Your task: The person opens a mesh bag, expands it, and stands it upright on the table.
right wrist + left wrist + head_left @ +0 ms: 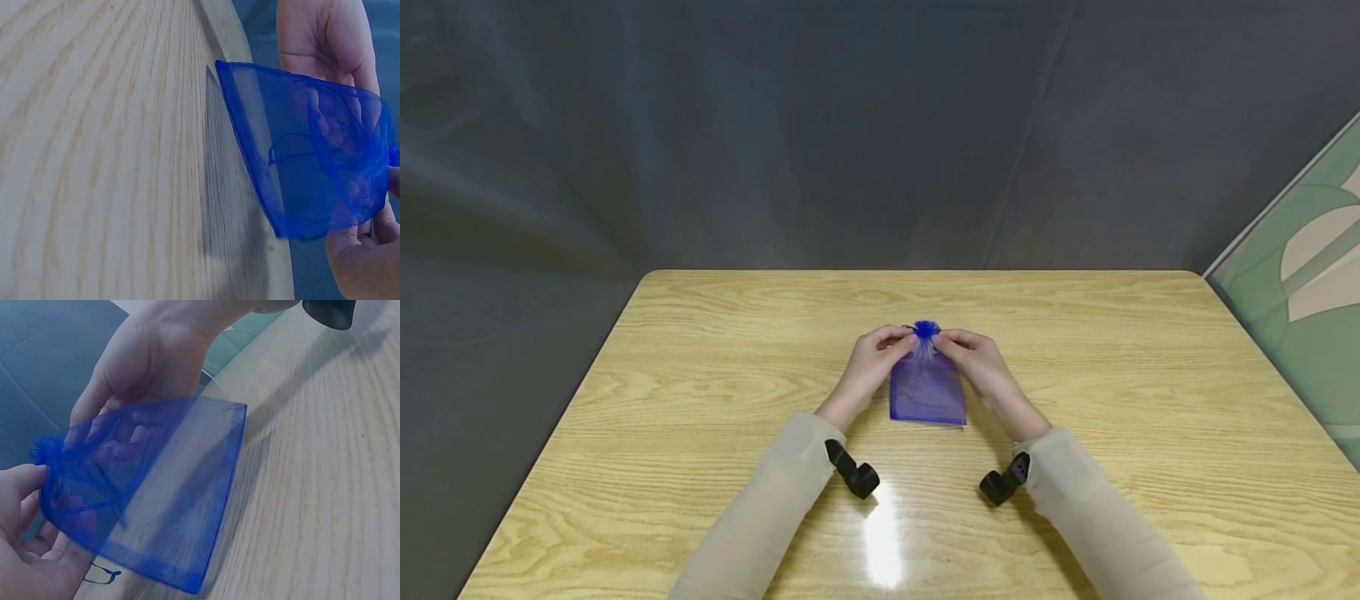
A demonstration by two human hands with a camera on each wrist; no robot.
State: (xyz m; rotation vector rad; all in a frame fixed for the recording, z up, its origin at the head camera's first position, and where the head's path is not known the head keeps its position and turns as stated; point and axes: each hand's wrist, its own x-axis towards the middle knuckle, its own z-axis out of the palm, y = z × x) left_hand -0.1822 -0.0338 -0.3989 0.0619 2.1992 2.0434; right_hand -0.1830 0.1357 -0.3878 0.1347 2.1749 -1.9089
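A sheer blue drawstring pouch (927,392) hangs between both hands above the table, its neck gathered tight at the top and its straight bottom edge toward the person. On the neck's left side my left hand (874,360) pinches the fabric between thumb and fingers. From the right side my right hand (979,363) pinches it likewise. Through the mesh of the pouch (181,500) in the left wrist view, the fingers behind it show, and a thin cord loop (106,574) dangles beside it. No contents can be made out inside the pouch (312,150) in the right wrist view.
The wood-grain table (700,375) carries a bright glare patch near its front. A dark cloth backdrop (850,133) rises behind it, and a green patterned panel (1300,275) stands at the right. Black wrist cameras (853,473) stick out from both sleeves.
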